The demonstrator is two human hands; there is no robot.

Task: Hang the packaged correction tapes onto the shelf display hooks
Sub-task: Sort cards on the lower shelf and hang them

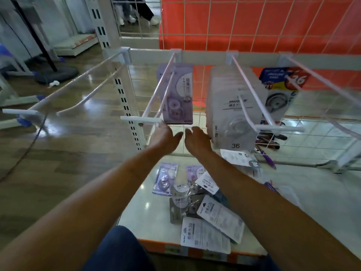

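Observation:
A purple correction tape pack (178,98) hangs on the middle white display hook (156,100). My left hand (166,136) and my right hand (196,138) reach up side by side just under the pack's bottom edge, fingers relaxed and holding nothing. Whether the left fingertips touch the pack I cannot tell. A thick row of white-grey packs (232,112) fills the hook to the right (252,90). Further right hangs a yellow and blue pack (281,89). Several loose packs (201,208) lie in a heap on the white shelf base (254,212) below my arms.
An empty double hook (78,89) sticks out at the left, and another hook (322,83) at the far right. A white slotted upright (125,100) stands left of the wire grid back panel (234,26). Pens (267,153) lie at the grid's foot.

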